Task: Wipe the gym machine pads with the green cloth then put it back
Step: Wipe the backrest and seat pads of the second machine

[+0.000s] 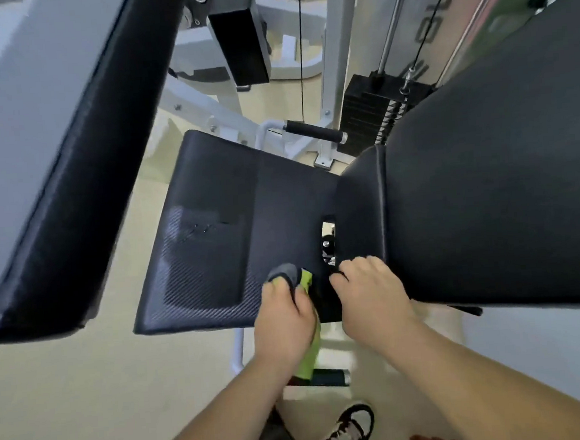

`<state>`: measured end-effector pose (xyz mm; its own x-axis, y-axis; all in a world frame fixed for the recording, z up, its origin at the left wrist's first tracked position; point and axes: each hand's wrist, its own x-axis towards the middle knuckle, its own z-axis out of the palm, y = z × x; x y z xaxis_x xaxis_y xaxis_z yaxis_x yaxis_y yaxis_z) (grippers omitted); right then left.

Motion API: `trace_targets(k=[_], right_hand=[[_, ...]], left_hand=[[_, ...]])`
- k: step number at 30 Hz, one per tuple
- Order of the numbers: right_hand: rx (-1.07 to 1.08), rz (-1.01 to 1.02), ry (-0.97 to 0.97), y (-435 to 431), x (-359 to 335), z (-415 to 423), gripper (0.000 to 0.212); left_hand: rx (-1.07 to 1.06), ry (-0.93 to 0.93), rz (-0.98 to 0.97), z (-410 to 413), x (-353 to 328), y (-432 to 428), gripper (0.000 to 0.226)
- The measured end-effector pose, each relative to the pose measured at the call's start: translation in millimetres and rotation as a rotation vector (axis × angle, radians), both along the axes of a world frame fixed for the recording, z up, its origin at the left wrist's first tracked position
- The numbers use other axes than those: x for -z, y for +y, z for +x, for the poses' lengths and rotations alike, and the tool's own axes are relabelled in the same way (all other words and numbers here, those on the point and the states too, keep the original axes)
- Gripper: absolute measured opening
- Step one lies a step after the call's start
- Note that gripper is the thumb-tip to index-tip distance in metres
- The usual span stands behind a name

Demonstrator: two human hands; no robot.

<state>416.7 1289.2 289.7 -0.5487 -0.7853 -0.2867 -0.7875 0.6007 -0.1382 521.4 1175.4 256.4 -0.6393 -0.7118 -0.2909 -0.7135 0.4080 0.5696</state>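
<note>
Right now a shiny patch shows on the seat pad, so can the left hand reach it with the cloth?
Probably yes: the left hand grips the green cloth on that seat pad, and nothing lies between it and the shiny patch.

— How is the light?
— Bright, even and soft. The pale floor point(70, 389) carries hardly any shadow, and a dull sheen lies on the seat pad point(210, 232).
— And sharpness?
— Soft throughout. The large pad point(55, 167) at left is smeared by motion blur, and the white frame point(334, 62) bows toward the edges.
</note>
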Motion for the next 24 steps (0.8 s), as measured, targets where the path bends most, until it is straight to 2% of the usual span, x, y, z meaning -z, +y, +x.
trace_targets(k=[2,3,5,6,8,9,10,12,14,16,18,19,21,22,24], right_hand=[[-0.072,0.085,0.070,1,34,2,0.032],[-0.116,0.143,0.121,2,48,-1,0.033],[-0.202,0.168,0.239,6,75,-9,0.027],[-0.222,0.135,0.299,8,82,-11,0.020],[-0.262,0.038,0.427,10,95,-12,0.010],[-0.262,-0.006,0.476,11,100,-10,0.021],[-0.267,-0.039,0.498,11,102,-9,0.033],[-0.269,-0.084,0.523,15,108,-5,0.053],[-0.244,-0.088,0.543,15,112,-5,0.059],[-0.224,-0.099,0.577,13,118,-3,0.045],[-0.204,-0.120,0.605,13,122,-5,0.023],[-0.196,-0.114,0.596,14,122,-6,0.020],[-0.160,-0.109,0.556,13,118,-7,0.025],[-0.135,-0.076,0.520,9,113,-5,0.028],[-0.104,0.035,0.437,-7,103,3,0.028]], left_hand=[[0.229,-0.084,-0.229,-1,19,-32,0.020],[0.374,-0.189,-0.253,0,31,-44,0.026],[0.686,-0.446,-0.266,1,57,-61,0.065],[0.798,-0.502,-0.325,0,64,-67,0.080],[0.860,-0.464,-0.548,-6,77,-76,0.093],[0.846,-0.441,-0.618,-8,83,-78,0.096],[0.847,-0.431,-0.654,-9,92,-79,0.096],[0.858,-0.422,-0.594,-11,117,-71,0.081],[0.840,-0.333,-0.573,-25,133,-43,0.065],[0.888,-0.283,-0.533,-39,147,-7,0.063],[0.955,-0.281,-0.534,-43,156,16,0.072],[0.993,-0.321,-0.542,-41,157,13,0.072],[1.015,-0.213,-0.514,-26,159,-15,0.060],[1.014,-0.152,-0.491,-15,153,-30,0.052],[1.033,-0.178,-0.560,11,136,-68,0.046]])
